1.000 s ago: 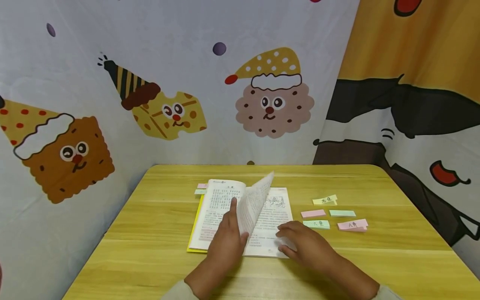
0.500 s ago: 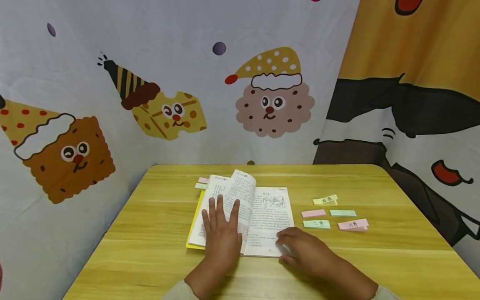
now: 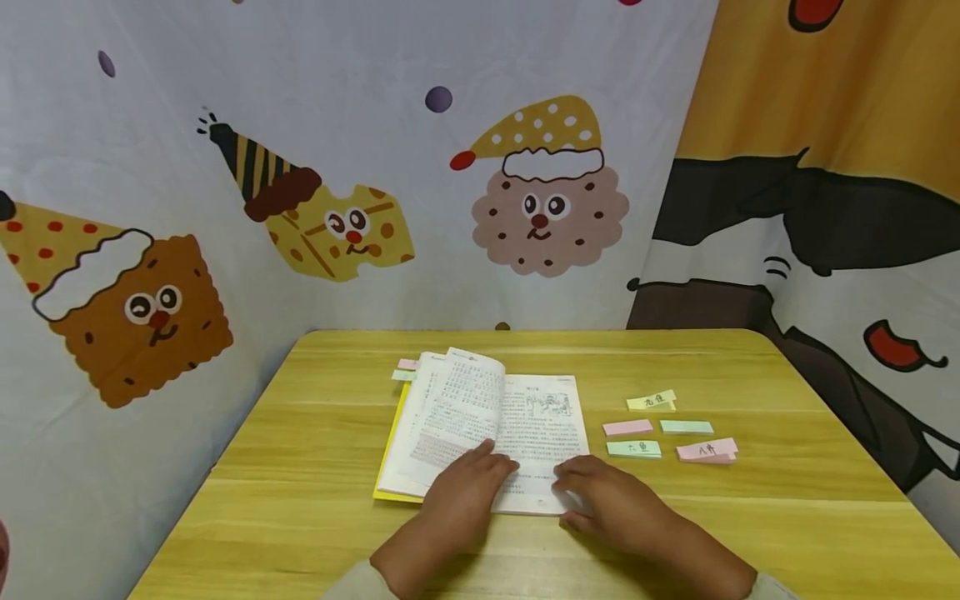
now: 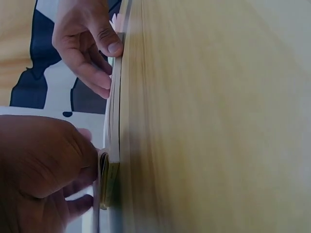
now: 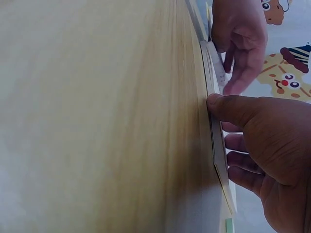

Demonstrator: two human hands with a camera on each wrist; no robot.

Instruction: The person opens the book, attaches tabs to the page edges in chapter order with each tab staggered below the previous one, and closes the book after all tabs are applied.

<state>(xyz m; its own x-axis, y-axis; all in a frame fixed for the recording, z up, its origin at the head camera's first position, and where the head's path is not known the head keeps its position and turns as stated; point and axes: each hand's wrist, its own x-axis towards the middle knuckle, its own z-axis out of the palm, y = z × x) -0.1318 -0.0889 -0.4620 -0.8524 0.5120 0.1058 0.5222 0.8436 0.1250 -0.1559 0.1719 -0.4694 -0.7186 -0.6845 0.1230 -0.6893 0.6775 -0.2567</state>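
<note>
An open printed book with a yellow cover edge lies on the table. One left page stands partly raised in a curve over the pages beneath. My left hand rests over the lower inner part of the book, its fingertips reaching onto the right page. Its fingers look relaxed; its thumb is hidden in the head view. My right hand holds the book's lower right corner. Its thumb presses on the front edge of the page stack, and its fingers lie over the page.
Right of the book lie several paper tabs: a yellow one, pink ones and green ones, some with handwriting. Pink and green tabs show at the book's upper left. A cartoon-print curtain hangs behind the table.
A lifted page has turned over to the left. My left hand spread flat on the left pages, then moved right to the book's middle. My right hand has hardly moved.
</note>
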